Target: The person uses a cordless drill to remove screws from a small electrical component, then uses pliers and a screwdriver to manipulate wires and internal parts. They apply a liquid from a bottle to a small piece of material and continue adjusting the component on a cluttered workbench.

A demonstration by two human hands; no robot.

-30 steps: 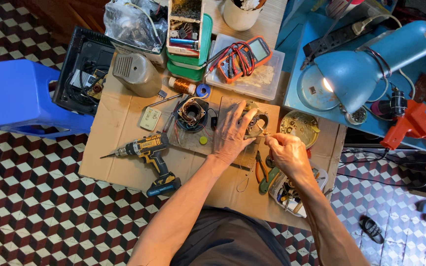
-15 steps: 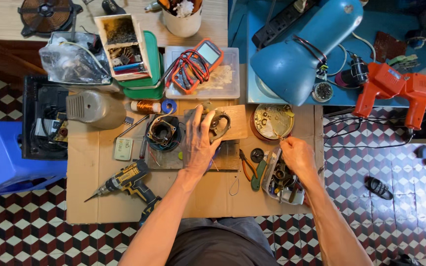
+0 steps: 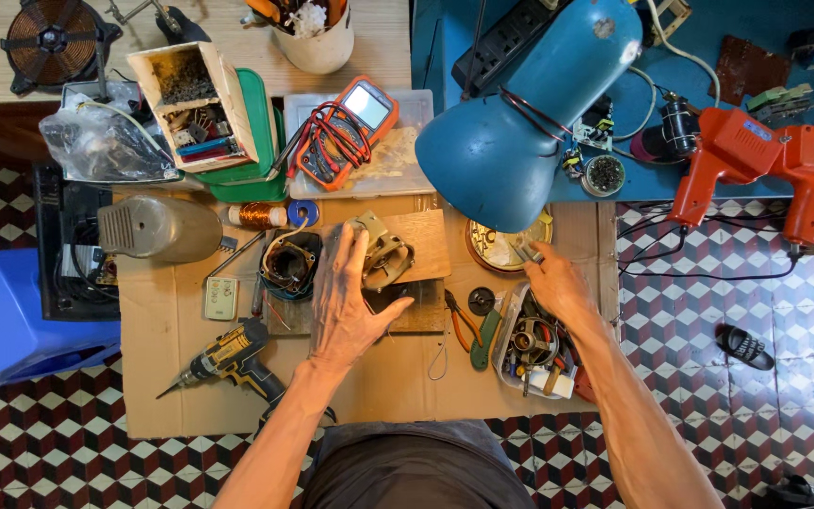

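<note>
Nearest you, the cordless drill lies on its side on the cardboard sheet, out of the way of both hands. Your left hand is spread flat, fingers splayed, pressing down over the grey metal motor part on the wooden board — a steadying hold, it seems, to keep the piece from sliding, not a lift. The part sits under and just beyond your fingertips, with your thumb out beside its near edge.

Your right hand reaches away to the round shallow dish under the blue lamp, fingertips pinched on a small metal piece — whether it is fully gripped I cannot tell. The hand is well apart from the motor part. Just below your wrist sits a small tray of parts, with pliers between it and the board.

Farther off, a stator with copper windings lies left of the board; beyond that, the multimeter rests on a clear lidded box.
</note>
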